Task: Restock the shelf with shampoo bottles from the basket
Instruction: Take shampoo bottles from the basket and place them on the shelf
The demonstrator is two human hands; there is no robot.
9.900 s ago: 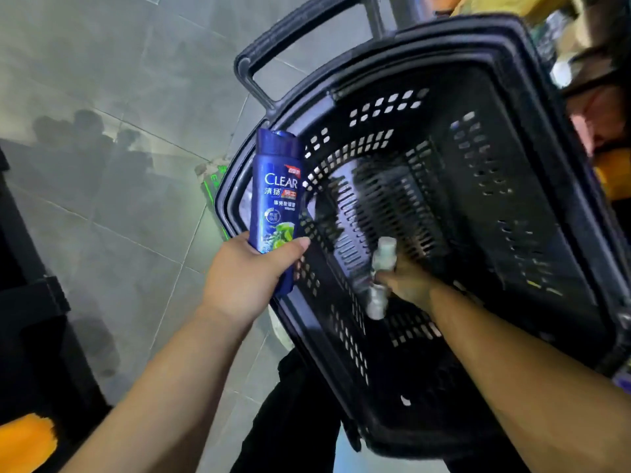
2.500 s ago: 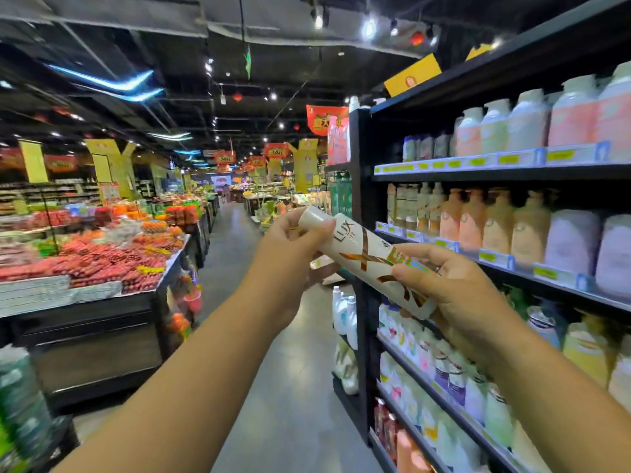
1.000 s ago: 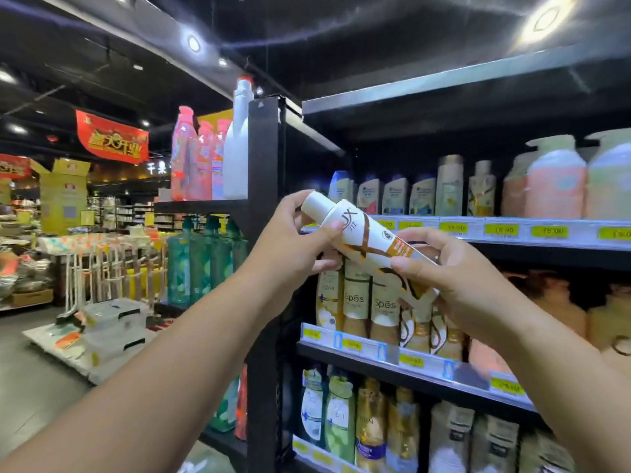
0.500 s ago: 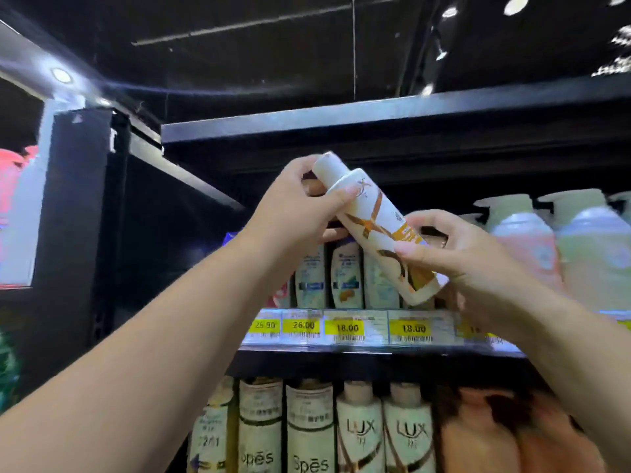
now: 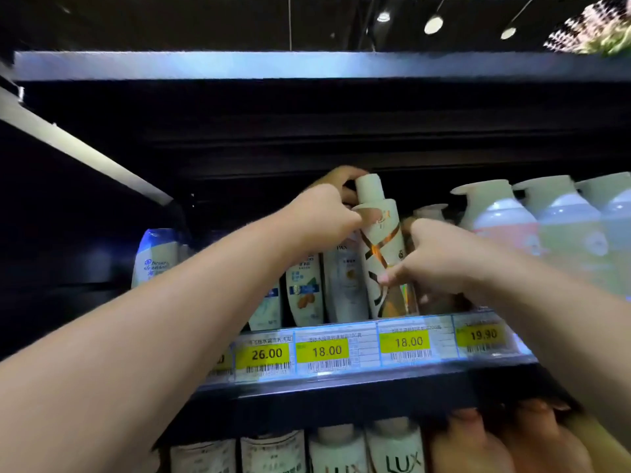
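A cream shampoo bottle (image 5: 382,244) with a gold and brown ribbon print stands almost upright at the front of the upper shelf (image 5: 341,370), above an 18.00 price tag. My left hand (image 5: 324,216) grips it around the neck just below the cap. My right hand (image 5: 430,261) holds its lower body from the right side. Both hands are closed on this bottle. The basket is out of view.
Small shampoo bottles (image 5: 304,288) stand to the left of the held one, a blue-white one (image 5: 155,257) at the far left. Large pump bottles (image 5: 498,227) fill the shelf to the right. More cream bottles (image 5: 396,448) line the shelf below. A black shelf board hangs overhead.
The bottle has gone from tilted in front of the shelf to nearly upright on the shelf's front row. Both hands moved forward with it, and my view has closed in on the shelf.
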